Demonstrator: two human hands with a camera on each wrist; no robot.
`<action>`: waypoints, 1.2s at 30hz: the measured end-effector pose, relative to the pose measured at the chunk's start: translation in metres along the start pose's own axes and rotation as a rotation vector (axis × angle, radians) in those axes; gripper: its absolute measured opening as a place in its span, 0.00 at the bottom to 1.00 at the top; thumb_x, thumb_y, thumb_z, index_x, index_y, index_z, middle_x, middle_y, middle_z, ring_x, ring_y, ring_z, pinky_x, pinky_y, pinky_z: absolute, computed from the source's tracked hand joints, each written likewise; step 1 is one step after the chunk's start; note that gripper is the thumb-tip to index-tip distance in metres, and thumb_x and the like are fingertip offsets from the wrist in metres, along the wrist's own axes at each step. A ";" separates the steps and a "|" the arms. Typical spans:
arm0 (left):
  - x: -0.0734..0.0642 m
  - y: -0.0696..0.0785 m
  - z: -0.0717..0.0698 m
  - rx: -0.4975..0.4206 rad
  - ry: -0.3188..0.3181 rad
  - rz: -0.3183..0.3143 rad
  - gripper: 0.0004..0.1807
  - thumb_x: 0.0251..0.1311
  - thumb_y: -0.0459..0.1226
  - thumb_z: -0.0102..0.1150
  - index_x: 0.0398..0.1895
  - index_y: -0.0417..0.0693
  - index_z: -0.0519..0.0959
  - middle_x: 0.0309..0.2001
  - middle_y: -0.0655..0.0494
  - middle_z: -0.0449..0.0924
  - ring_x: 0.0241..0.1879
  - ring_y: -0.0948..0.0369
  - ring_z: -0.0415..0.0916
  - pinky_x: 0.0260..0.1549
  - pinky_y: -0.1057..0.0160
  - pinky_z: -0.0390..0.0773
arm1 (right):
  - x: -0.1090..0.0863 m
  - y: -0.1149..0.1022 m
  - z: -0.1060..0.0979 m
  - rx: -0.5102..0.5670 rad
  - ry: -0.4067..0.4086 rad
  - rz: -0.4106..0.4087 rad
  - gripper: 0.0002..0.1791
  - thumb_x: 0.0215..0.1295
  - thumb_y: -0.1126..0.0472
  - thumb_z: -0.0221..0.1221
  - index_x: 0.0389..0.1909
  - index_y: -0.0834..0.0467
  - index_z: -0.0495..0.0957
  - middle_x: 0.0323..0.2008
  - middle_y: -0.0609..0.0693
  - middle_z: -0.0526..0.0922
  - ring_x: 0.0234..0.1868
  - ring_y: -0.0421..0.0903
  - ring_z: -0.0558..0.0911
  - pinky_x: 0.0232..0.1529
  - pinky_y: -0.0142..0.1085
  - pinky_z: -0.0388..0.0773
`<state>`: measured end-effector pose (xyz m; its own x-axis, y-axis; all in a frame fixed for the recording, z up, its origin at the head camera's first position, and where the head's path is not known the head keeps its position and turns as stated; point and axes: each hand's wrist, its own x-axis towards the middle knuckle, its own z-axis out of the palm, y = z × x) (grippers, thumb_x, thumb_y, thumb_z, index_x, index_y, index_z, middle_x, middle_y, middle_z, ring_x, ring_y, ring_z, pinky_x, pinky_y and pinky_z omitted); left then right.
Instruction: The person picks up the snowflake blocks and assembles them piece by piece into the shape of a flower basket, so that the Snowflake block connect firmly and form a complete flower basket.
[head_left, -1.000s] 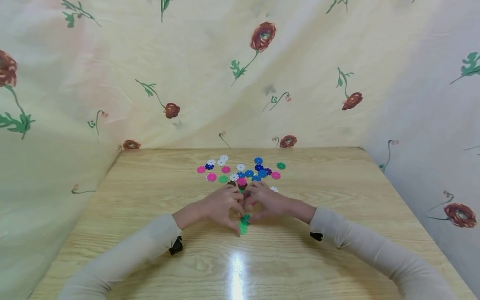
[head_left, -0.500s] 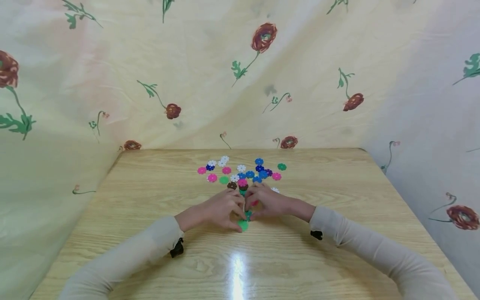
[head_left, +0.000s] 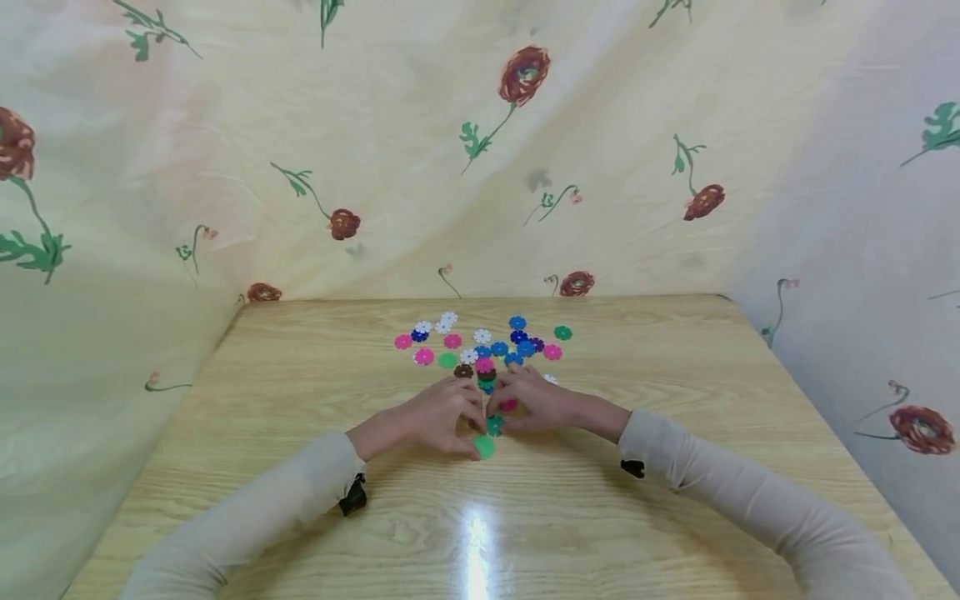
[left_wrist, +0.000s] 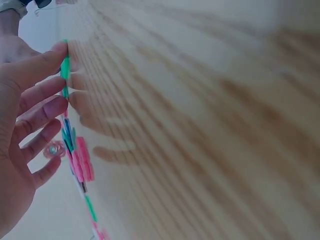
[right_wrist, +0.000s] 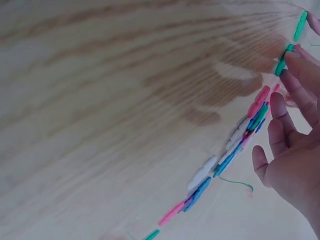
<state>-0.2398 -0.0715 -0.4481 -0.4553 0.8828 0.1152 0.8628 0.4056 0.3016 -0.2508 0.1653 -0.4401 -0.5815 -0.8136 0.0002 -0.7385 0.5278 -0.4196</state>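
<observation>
My left hand (head_left: 442, 418) pinches a light green flower-shaped disc (head_left: 483, 447) by its edge; in the left wrist view the thumb and a finger lie along this disc (left_wrist: 65, 66). Close by, my right hand (head_left: 534, 402) holds a darker green flower disc (head_left: 495, 426) between thumb and fingertip, also visible as a green disc (right_wrist: 283, 61) in the right wrist view. Both discs are at the table surface, nearly edge to edge. Beneath the right hand a pink disc (head_left: 509, 405) is partly hidden. Other fingers of both hands are loosely bent.
Beyond the hands lie several loose flower discs: white (head_left: 482, 336), pink (head_left: 423, 357), blue (head_left: 499, 348), brown (head_left: 464, 371) and green (head_left: 562, 332). Some overlap. A floral cloth (head_left: 405, 125) hangs behind the wooden table (head_left: 300, 358).
The two green discs have moved slightly away from the body, the hands shifting a little with them. They overlapped a second ago and now lie more separated. The loose discs stay put.
</observation>
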 end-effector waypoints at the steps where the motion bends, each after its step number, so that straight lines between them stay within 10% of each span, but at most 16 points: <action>1: 0.000 0.000 0.000 -0.001 -0.003 -0.006 0.17 0.53 0.54 0.76 0.40 0.56 0.90 0.38 0.64 0.84 0.44 0.66 0.69 0.48 0.65 0.73 | 0.000 0.000 0.000 0.000 -0.010 0.010 0.09 0.61 0.56 0.72 0.42 0.49 0.87 0.43 0.45 0.81 0.46 0.44 0.67 0.49 0.40 0.61; 12: 0.002 0.000 -0.004 0.003 -0.037 -0.084 0.14 0.50 0.46 0.75 0.40 0.55 0.88 0.42 0.63 0.84 0.44 0.64 0.68 0.50 0.63 0.71 | 0.004 0.001 -0.001 0.148 -0.018 0.047 0.11 0.57 0.62 0.73 0.39 0.54 0.83 0.38 0.42 0.85 0.44 0.42 0.76 0.68 0.58 0.63; 18: 0.007 0.010 -0.007 0.048 -0.057 -0.103 0.17 0.53 0.53 0.73 0.40 0.54 0.88 0.45 0.62 0.86 0.46 0.62 0.69 0.57 0.56 0.71 | 0.004 0.002 -0.001 0.235 -0.022 0.048 0.11 0.56 0.65 0.74 0.37 0.53 0.82 0.36 0.42 0.84 0.39 0.40 0.74 0.47 0.35 0.74; 27: 0.015 0.013 -0.013 -0.016 -0.118 -0.211 0.15 0.54 0.51 0.76 0.38 0.54 0.86 0.39 0.65 0.86 0.41 0.66 0.70 0.52 0.58 0.70 | 0.002 0.003 -0.008 0.370 -0.035 0.048 0.09 0.62 0.67 0.70 0.39 0.52 0.84 0.39 0.43 0.87 0.40 0.40 0.78 0.48 0.34 0.79; 36: 0.015 0.004 -0.017 -0.203 0.019 -0.228 0.07 0.57 0.37 0.75 0.36 0.53 0.85 0.30 0.61 0.86 0.31 0.70 0.81 0.36 0.73 0.79 | -0.003 0.011 -0.019 0.427 0.042 0.098 0.08 0.65 0.69 0.66 0.39 0.54 0.89 0.37 0.48 0.87 0.38 0.40 0.81 0.44 0.33 0.81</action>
<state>-0.2472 -0.0603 -0.4295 -0.6377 0.7693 0.0395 0.6772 0.5354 0.5048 -0.2637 0.1781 -0.4279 -0.6617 -0.7493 -0.0251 -0.4768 0.4464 -0.7572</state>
